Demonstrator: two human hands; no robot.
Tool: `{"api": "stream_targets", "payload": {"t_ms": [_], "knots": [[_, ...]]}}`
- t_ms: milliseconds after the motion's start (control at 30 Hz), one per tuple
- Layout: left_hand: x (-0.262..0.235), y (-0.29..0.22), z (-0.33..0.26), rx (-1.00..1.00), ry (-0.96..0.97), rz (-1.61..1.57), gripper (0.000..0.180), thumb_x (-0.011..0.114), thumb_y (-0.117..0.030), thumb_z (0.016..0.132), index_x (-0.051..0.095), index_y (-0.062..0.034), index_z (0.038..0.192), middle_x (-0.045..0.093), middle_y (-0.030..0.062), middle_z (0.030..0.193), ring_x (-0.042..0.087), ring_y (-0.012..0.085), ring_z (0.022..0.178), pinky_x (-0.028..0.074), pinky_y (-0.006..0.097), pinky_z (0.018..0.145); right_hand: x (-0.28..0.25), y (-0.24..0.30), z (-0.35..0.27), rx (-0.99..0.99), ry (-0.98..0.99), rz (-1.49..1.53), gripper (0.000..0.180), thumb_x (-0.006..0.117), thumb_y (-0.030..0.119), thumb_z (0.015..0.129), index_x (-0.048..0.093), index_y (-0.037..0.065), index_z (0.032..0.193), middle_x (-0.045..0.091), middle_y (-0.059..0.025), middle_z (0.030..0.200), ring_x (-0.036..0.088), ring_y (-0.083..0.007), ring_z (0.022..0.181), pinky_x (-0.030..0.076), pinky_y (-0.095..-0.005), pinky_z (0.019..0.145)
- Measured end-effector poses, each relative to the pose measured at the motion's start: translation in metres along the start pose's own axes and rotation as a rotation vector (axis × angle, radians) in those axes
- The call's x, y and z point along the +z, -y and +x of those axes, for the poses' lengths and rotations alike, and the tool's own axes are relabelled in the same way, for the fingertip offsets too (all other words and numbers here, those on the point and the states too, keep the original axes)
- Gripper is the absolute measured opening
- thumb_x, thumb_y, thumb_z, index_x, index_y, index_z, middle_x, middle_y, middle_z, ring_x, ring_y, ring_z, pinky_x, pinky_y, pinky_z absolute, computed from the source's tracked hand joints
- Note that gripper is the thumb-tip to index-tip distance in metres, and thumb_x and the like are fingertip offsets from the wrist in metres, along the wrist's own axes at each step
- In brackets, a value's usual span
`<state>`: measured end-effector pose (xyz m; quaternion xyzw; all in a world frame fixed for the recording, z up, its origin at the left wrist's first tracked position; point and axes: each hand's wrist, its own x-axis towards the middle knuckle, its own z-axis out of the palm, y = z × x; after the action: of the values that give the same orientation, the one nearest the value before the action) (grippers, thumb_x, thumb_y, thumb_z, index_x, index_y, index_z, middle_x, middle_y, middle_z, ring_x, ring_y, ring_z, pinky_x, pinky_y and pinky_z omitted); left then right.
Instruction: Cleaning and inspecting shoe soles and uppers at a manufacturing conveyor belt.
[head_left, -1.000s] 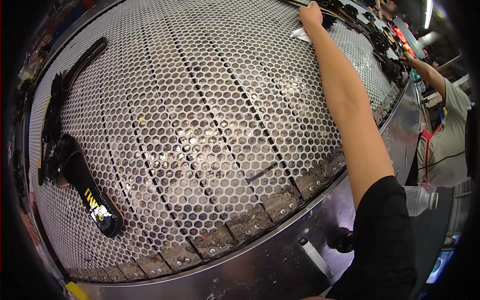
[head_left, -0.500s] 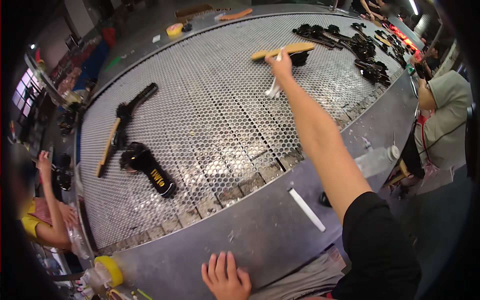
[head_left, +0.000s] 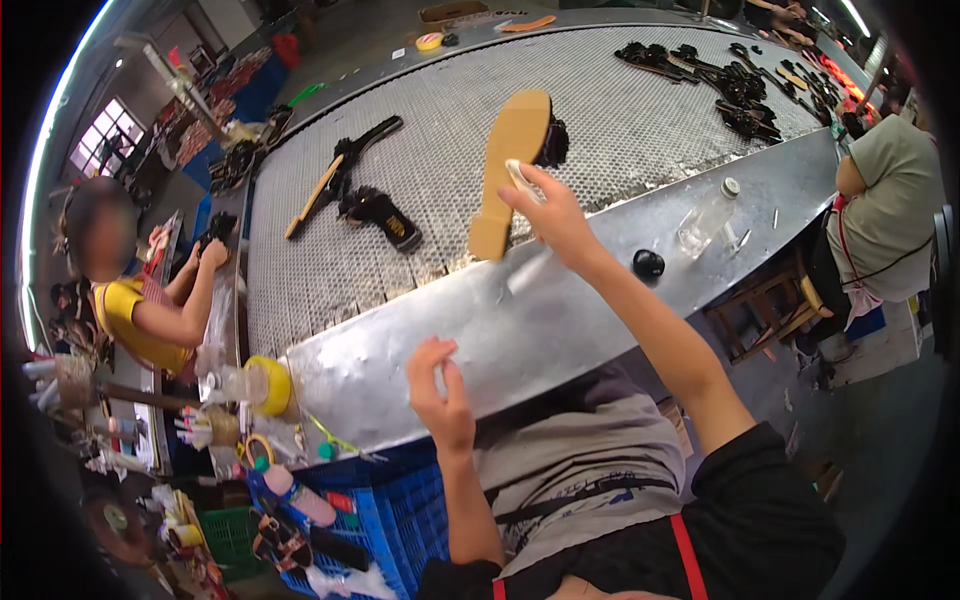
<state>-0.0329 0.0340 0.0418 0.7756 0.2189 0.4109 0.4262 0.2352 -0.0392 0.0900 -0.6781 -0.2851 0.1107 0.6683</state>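
Note:
My right hand (head_left: 557, 218) grips a sandal (head_left: 516, 130) held up above the near edge of the mesh table. Its tan sole faces me, and part of its black upper shows behind the right side. A small white cloth (head_left: 522, 178) is pinched in the same fingers against the sole. Over the metal ledge (head_left: 370, 375), my left hand (head_left: 442, 400) is raised with loosely bent fingers and holds nothing visible. Left of the held sandal, a black sandal (head_left: 384, 217) with yellow marking lies beside another sandal (head_left: 320, 195) turned on its edge.
Several black sandals (head_left: 745, 110) lie at the table's far right. A clear bottle (head_left: 705, 220) and a round black object (head_left: 648, 265) are on the ledge. Yellow tape (head_left: 270, 385) sits at its left end. Below is a blue crate (head_left: 400, 510). Co-workers stand left and right.
My right hand has brought the sandal nearer and turned it from edge-on to sole toward me. My left hand has lifted off the ledge, its fingers now bent. The view has shifted downward.

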Motion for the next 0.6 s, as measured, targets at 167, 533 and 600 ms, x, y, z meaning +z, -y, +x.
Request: {"api": "stream_targets", "payload": {"t_ms": [167, 533, 600], "knots": [[-0.004, -0.061, 0.035, 0.208, -0.048, -0.198, 0.038, 0.054, -0.013, 0.091, 0.062, -0.0015, 0.126, 0.057, 0.0168, 0.134, 0.049, 0.033, 0.131, 0.033, 0.043, 0.113, -0.02, 0.046, -0.144, -0.308, 0.194, -0.335, 0.049, 0.075, 0.026, 0.088, 0.061, -0.001, 0.127, 0.063, -0.0124, 0.102, 0.063, -0.0214, 0.085, 0.051, -0.0325, 0.073], [0.04, 0.004, -0.049, -0.408, 0.153, -0.727, 0.044, 0.044, -0.029, 0.105, 0.052, -0.0049, 0.069, 0.047, 0.0015, 0.062, 0.044, 0.0094, 0.059, 0.034, 0.026, 0.055, -0.027, 0.048, -0.272, -0.064, 0.959, -0.34, 0.043, 0.077, 0.021, 0.084, 0.068, 0.012, 0.125, 0.065, -0.0093, 0.1, 0.065, -0.0238, 0.081, 0.052, -0.0321, 0.067], [0.033, 0.029, -0.053, -0.448, 0.133, -0.852, 0.047, 0.041, -0.028, 0.104, 0.046, -0.0057, 0.063, 0.046, 0.004, 0.06, 0.042, 0.0119, 0.057, 0.033, 0.028, 0.056, -0.03, 0.027, -0.281, 0.022, 0.91, -0.043, 0.04, 0.076, 0.012, 0.083, 0.07, 0.005, 0.122, 0.066, -0.0094, 0.104, 0.064, -0.0209, 0.082, 0.051, -0.0298, 0.069]]}}
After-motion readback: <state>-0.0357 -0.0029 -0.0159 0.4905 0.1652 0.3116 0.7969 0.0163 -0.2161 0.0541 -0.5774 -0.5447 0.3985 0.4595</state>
